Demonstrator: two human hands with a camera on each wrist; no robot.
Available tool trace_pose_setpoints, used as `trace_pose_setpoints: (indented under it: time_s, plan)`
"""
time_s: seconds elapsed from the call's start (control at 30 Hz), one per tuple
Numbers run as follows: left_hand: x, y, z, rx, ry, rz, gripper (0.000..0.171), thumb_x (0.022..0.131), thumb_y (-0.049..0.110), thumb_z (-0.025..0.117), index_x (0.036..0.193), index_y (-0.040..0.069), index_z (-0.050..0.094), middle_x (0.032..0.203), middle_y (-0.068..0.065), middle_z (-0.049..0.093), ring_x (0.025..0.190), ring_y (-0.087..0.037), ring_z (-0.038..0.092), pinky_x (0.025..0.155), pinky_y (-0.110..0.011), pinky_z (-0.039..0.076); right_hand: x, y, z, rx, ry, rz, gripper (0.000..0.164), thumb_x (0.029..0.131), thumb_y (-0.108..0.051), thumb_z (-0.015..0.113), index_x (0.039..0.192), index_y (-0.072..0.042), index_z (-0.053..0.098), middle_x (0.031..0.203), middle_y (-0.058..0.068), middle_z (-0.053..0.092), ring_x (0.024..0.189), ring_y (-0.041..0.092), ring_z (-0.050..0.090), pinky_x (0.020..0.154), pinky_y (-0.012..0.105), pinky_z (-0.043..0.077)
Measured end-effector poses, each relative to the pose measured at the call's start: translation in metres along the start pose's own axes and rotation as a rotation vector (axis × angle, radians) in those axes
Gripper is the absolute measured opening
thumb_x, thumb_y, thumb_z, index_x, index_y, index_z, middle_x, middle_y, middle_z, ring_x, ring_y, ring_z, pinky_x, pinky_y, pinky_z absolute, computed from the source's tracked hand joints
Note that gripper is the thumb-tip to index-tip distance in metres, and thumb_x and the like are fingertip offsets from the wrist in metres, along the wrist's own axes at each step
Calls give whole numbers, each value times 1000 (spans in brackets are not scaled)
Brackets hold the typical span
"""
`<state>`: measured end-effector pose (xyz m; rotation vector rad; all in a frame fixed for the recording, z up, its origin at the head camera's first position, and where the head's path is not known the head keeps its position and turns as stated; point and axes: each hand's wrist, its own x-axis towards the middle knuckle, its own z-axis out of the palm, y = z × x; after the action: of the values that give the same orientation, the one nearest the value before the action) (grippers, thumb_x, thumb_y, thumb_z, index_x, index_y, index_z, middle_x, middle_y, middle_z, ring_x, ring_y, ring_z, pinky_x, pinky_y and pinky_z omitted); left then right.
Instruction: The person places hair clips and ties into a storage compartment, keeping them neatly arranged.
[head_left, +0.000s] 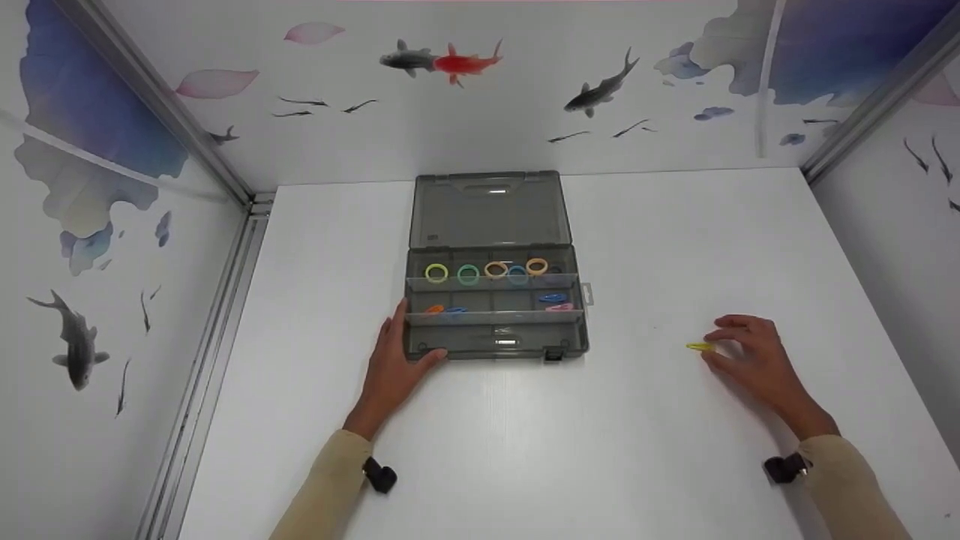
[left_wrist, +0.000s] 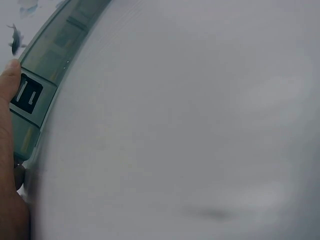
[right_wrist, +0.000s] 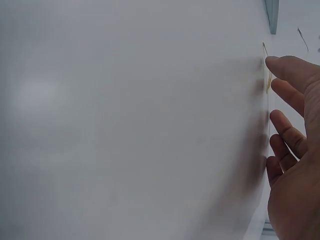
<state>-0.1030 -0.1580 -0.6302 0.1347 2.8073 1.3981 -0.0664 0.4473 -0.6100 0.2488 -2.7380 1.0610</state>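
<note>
A grey see-through compartment box (head_left: 495, 339) lies with its lid (head_left: 491, 212) swung back. My left hand (head_left: 390, 371) rests against its front left corner, fingers along the left side and thumb on the front edge. Well to the right of the box, my right hand (head_left: 754, 356) pinches a small yellow hair clip (head_left: 699, 346) between thumb and index finger, low over the table. The right wrist view shows the clip edge-on, partly behind the fingertips. In the box's middle row lie an orange hair clip (head_left: 434, 309), blue ones (head_left: 553, 298) and a pink one (head_left: 559, 307).
Several coloured rings, such as a yellow-green ring (head_left: 436, 273) and a teal ring (head_left: 468, 274), stand in the back row. A clear divider (head_left: 495, 318) crosses the box. The latch (head_left: 553, 354) is at its front. Printed walls (head_left: 487, 112) border the white table (head_left: 510, 450).
</note>
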Motion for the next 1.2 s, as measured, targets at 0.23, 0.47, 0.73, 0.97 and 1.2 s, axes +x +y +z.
trace_pose_setpoints:
  time_s: [0.23, 0.47, 0.73, 0.97, 1.2]
  plan:
    - [0, 0, 0, -3, 0, 10, 115, 93, 63, 84, 178, 23, 18, 177, -22, 32, 164, -49, 25, 125, -70, 33, 1, -1, 0, 15, 2, -19, 29, 83, 13, 89, 106, -4, 84, 131, 22, 65, 130, 23, 40, 99, 6, 30]
    - [0, -5, -1, 5, -1, 27, 115, 94, 64, 82, 179, 23, 17, 177, -22, 32, 164, -49, 26, 124, -71, 34, 4, -3, 1, 45, 21, -67, 30, 79, 17, 89, 102, -1, 83, 129, 29, 66, 128, 32, 43, 100, 15, 29]
    - [0, -6, 0, -6, -2, 20, 115, 93, 67, 81, 179, 24, 17, 176, -21, 33, 164, -48, 26, 124, -69, 34, 4, -3, 4, 40, 24, -44, 26, 81, 15, 88, 100, -3, 84, 128, 27, 67, 128, 38, 43, 103, 47, 28]
    - [0, -4, 0, -14, -8, 9, 115, 93, 67, 82, 179, 25, 17, 177, -20, 32, 164, -47, 26, 124, -71, 34, 5, -5, 7, 44, 32, -20, 23, 84, 13, 88, 99, -4, 82, 130, 24, 68, 130, 35, 43, 106, 33, 26]
    - [1, -4, 0, -11, -4, 4, 116, 92, 68, 82, 179, 26, 17, 177, -20, 32, 164, -47, 26, 124, -71, 34, 13, -16, 15, 44, 33, -48, 24, 85, 14, 88, 97, -5, 81, 129, 23, 68, 129, 33, 46, 102, 14, 28]
